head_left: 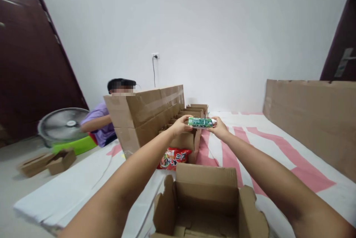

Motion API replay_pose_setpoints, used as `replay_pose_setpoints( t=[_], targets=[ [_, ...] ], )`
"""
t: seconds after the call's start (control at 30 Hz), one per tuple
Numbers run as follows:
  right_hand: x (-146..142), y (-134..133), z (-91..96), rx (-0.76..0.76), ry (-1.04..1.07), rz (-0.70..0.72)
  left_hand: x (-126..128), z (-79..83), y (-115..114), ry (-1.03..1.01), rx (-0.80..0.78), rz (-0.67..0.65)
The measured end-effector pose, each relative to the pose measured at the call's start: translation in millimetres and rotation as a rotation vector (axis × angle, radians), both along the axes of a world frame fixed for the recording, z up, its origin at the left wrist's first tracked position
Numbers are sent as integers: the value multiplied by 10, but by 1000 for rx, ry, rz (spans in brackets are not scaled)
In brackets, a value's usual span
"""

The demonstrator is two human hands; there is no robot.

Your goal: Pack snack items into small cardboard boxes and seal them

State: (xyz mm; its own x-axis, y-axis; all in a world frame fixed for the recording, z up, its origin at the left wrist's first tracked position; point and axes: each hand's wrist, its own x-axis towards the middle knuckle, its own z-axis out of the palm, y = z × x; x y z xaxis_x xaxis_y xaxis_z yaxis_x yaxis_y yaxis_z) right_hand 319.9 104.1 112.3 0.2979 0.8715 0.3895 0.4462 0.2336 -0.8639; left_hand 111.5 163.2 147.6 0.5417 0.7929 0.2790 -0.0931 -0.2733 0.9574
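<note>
Apparent step: two-handed support. The left hand [181, 126] grips one end of the green tube [199, 122], the right hand [220, 129] its white cap [214, 121], beyond the open carton [207, 195]. The next move likely requires level control.

Plain white-walled room [222, 37] with dark door [30, 67], socket [155, 55], stacked cartons [155, 110].

Open box [206, 195] cut off below; tube [200, 122] print illegible.
</note>
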Motion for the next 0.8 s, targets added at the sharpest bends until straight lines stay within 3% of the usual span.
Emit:
replay_pose_setpoints(
  t=[0.13,0.27,0.37,0.53,0.67,0.8],
  targets=[
    [58,254,-299,-9,27,14,76,-246,223,12,12,37],
    [79,335,-518,-3,67,36,128,-371,295,12,46,29],
    [65,306,-555,-6,96,45,157,-410,297,16,102,12],
    [13,215,-456,28,28,124,180,-456,231,87,249,58],
    [-13,18,-336,-10,-39,37,114,-384,-15,242,574,177],
    [-25,-460,-349,-42,145,54,-160,-327,-395,419,991,382]
  ],
)
